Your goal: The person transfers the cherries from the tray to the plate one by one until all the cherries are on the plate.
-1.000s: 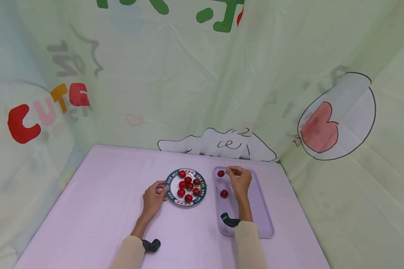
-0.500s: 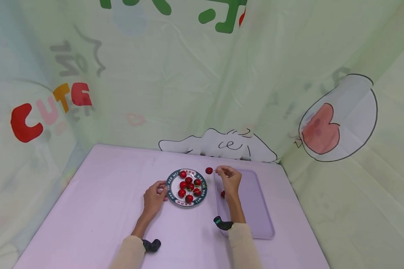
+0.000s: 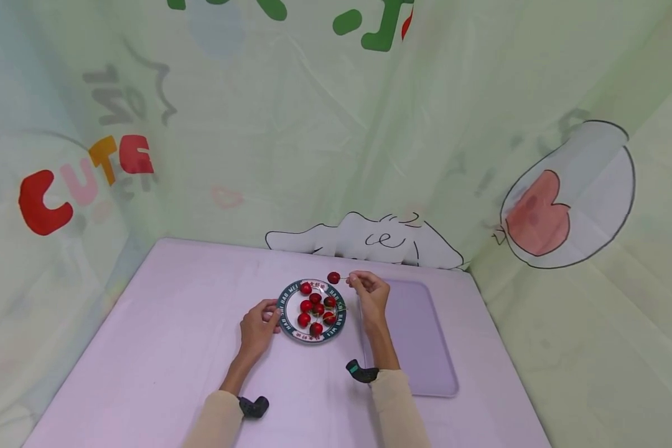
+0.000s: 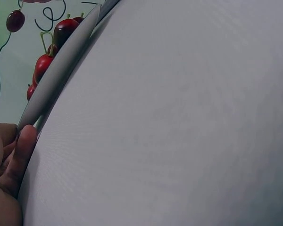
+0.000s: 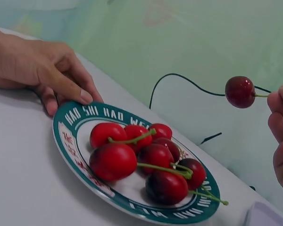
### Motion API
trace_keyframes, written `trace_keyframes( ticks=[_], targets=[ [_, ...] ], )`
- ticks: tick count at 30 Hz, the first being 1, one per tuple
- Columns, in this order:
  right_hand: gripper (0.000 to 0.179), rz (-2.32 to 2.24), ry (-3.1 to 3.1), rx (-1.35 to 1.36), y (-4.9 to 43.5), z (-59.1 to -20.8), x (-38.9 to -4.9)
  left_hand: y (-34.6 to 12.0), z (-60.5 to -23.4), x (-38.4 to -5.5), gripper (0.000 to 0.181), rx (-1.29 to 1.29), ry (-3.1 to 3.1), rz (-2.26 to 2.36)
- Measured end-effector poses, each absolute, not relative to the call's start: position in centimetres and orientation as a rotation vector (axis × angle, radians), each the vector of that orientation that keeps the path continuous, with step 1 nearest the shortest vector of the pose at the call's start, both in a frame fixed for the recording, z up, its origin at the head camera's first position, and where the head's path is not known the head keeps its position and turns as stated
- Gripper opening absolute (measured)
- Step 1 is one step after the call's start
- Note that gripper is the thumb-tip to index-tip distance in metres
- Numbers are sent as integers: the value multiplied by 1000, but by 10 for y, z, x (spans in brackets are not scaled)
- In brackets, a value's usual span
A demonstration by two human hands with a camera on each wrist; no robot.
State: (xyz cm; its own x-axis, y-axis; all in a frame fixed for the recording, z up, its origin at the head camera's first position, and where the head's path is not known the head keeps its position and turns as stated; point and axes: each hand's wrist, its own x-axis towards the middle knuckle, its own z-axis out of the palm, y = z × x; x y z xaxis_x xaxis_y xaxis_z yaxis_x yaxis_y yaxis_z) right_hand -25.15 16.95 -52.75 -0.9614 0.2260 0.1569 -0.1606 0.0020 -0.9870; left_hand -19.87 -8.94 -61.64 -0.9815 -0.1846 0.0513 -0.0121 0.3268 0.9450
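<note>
My right hand (image 3: pixel 371 295) pinches the thin stem of a dark red cherry (image 3: pixel 333 278), which hangs in the air just past the plate's far right rim. In the right wrist view this cherry (image 5: pixel 240 92) is clear of the others, its green stem running into the fingertips. A round plate (image 3: pixel 287 327) with a green lettered rim bears several red cherries (image 3: pixel 316 307), some with stems. At its left edge my left hand (image 3: pixel 257 326) holds the rim, thumb on top. In the left wrist view, fingertips (image 4: pixel 27 136) meet the plate's edge from outside.
A purple rectangular tray (image 3: pixel 420 336) lies right of the plate, partly under my right forearm, which hides its left side. The pale table (image 3: pixel 162 348) ends at a printed cloth backdrop (image 3: pixel 246 155) behind and at both sides.
My right hand has carried the cherry left from the tray to the plate's far right rim. Another cherry in the tray has become hidden behind my right arm. The left hand stays at the plate.
</note>
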Motion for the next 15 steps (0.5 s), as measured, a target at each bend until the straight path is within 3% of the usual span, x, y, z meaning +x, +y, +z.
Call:
trace_keyframes(
  ticks=[15],
  targets=[
    [16, 2003, -2132, 60, 140, -542, -256, -90, -617, -200, 33, 204, -2445, -1728]
  ],
)
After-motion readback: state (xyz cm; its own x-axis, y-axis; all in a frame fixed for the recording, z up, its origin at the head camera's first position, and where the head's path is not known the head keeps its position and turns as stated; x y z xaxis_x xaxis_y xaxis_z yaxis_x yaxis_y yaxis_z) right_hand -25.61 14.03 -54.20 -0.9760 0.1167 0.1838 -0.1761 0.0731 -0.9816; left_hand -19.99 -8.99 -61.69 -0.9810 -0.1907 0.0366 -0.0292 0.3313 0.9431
